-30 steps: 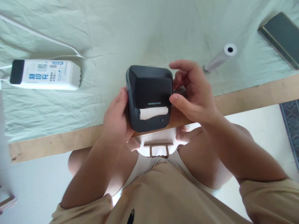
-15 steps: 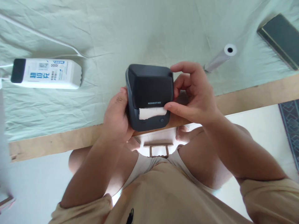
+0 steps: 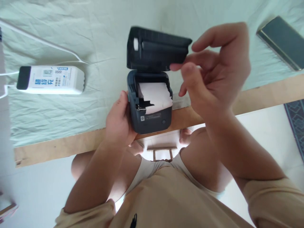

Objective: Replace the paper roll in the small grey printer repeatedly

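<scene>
A dark label printer (image 3: 150,125) is gripped along its left side by my left hand (image 3: 120,118), near the table's front edge. Its lid (image 3: 159,50) stands raised at the back, with the inner side showing. Inside lies a white paper roll (image 3: 155,93) with a ragged, torn edge hanging over the front. My right hand (image 3: 218,69) is beside the lid's right edge, with fingers apart and bent. One fingertip touches the lid's lower right corner, while the thumb is clear of it.
A white power strip (image 3: 55,79) with cables (image 3: 42,38) lies to the left on the green cloth (image 3: 99,31). On the far right is a dark, flat box-like object (image 3: 282,41). The wooden table edge (image 3: 64,142) runs in front of my knees.
The printer's lid has swung up and back, uncovering the paper inside. My right hand has moved up and right, now covering the spot where a white roll stood. My left hand keeps its hold.
</scene>
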`<state>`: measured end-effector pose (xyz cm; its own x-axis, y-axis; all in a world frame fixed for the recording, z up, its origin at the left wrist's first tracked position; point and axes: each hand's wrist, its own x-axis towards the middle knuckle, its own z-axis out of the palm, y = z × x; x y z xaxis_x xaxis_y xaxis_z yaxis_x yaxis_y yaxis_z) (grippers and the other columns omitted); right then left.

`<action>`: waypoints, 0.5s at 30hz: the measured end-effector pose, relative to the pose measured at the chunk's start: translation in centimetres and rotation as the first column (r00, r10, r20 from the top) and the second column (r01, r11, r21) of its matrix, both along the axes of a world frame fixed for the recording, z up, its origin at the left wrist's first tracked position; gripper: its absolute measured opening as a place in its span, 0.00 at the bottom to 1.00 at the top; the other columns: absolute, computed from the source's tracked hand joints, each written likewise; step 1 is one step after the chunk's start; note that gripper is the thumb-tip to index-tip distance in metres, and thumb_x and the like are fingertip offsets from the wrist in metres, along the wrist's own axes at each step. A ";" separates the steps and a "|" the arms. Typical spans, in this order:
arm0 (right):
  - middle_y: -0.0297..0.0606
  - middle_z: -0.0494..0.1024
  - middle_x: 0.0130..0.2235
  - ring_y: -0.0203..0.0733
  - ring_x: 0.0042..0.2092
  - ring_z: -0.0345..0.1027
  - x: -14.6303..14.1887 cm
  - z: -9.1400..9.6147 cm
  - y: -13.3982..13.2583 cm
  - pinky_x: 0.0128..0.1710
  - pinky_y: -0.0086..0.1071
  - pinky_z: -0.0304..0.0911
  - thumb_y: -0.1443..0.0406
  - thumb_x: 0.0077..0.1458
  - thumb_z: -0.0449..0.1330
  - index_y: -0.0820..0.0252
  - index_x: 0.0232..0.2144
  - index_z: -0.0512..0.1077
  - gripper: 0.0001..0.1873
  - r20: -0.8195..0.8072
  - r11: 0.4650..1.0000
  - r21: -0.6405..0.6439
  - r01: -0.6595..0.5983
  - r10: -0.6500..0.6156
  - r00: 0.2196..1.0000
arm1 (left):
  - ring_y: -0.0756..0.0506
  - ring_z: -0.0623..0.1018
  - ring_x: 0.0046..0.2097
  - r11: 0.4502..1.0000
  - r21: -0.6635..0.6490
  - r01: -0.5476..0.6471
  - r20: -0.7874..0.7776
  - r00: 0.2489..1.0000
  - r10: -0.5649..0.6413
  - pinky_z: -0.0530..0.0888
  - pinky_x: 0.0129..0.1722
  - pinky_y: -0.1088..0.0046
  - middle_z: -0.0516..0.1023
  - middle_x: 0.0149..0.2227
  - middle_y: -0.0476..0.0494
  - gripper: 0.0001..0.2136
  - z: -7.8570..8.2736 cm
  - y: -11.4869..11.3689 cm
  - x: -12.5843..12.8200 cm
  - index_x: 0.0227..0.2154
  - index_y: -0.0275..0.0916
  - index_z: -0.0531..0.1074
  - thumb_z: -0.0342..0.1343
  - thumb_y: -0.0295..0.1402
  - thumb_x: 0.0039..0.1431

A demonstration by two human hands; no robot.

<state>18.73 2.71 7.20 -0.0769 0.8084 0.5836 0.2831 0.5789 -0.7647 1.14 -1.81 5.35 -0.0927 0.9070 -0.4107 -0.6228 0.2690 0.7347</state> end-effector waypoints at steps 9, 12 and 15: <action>0.27 0.84 0.37 0.38 0.31 0.70 -0.6 2.1 0.4 0.30 0.35 0.55 0.64 0.60 0.62 0.47 0.46 0.76 0.11 0.718 0.993 -0.114 -0.023 0.098 0.689 | 0.36 0.88 0.53 0.989 0.039 0.145 -0.090 0.986 -0.141 0.86 0.51 0.61 0.87 0.38 0.44 0.17 -0.8 -0.8 -0.8 0.41 0.39 0.80 0.70 0.48 0.62; 0.30 0.76 0.29 0.42 0.28 0.66 -0.6 2.7 0.8 0.29 0.36 0.53 0.58 0.58 0.67 0.44 0.43 0.75 0.10 0.763 0.958 -0.283 -0.043 0.252 0.596 | 0.39 0.89 0.43 0.988 0.020 0.152 -0.132 0.980 -0.148 0.83 0.34 0.71 0.86 0.35 0.44 0.16 -0.8 -1.0 -1.0 0.41 0.40 0.81 0.68 0.48 0.64; 0.31 0.72 0.27 0.41 0.26 0.61 -0.5 3.2 1.0 0.28 0.36 0.50 0.60 0.55 0.69 0.45 0.41 0.75 0.11 0.769 0.943 -0.331 -0.029 0.288 0.571 | 0.44 0.85 0.33 0.985 -0.030 0.167 -0.148 0.974 -0.170 0.77 0.24 0.74 0.86 0.35 0.44 0.21 -0.9 -1.1 -1.4 0.46 0.40 0.81 0.69 0.53 0.62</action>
